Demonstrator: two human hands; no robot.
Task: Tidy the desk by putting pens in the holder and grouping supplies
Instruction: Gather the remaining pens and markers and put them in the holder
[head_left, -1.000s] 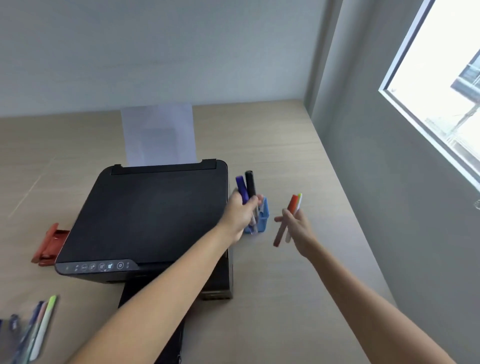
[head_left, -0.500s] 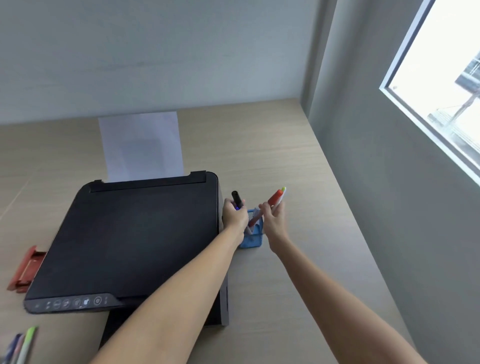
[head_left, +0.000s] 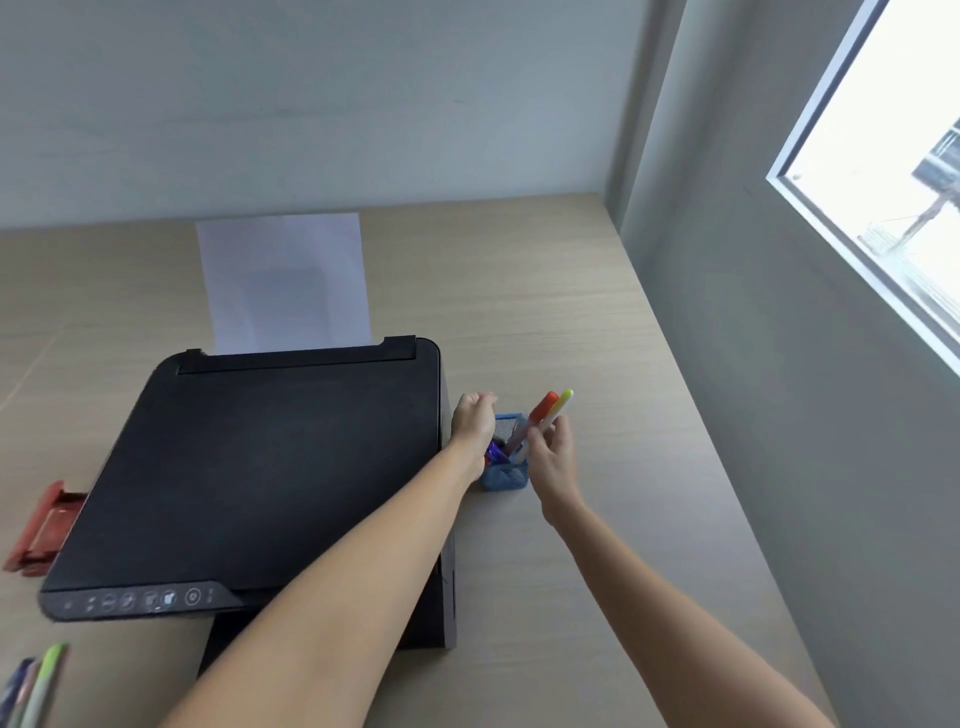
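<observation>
A few pens (head_left: 31, 686) lie at the tabletop's (head_left: 597, 322) left edge, likely next to collect. Beside the printer (head_left: 260, 467), the left hand (head_left: 475, 421), curled with nothing visible in it, seems to steady the blue holder (head_left: 506, 475). The right hand (head_left: 553, 457) pinches an orange pen (head_left: 537, 415) and a yellow-tipped pen (head_left: 560, 408), tilted with their lower ends inside the holder.

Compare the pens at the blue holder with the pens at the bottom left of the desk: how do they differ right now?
The orange and yellow-capped pens stand tilted in the blue mesh holder, with the right hand on them; the loose pens lie flat on the desk, untouched. The first pair sits right of the printer, the loose ones near its front left corner. Both groups are slim, coloured pens.
</observation>
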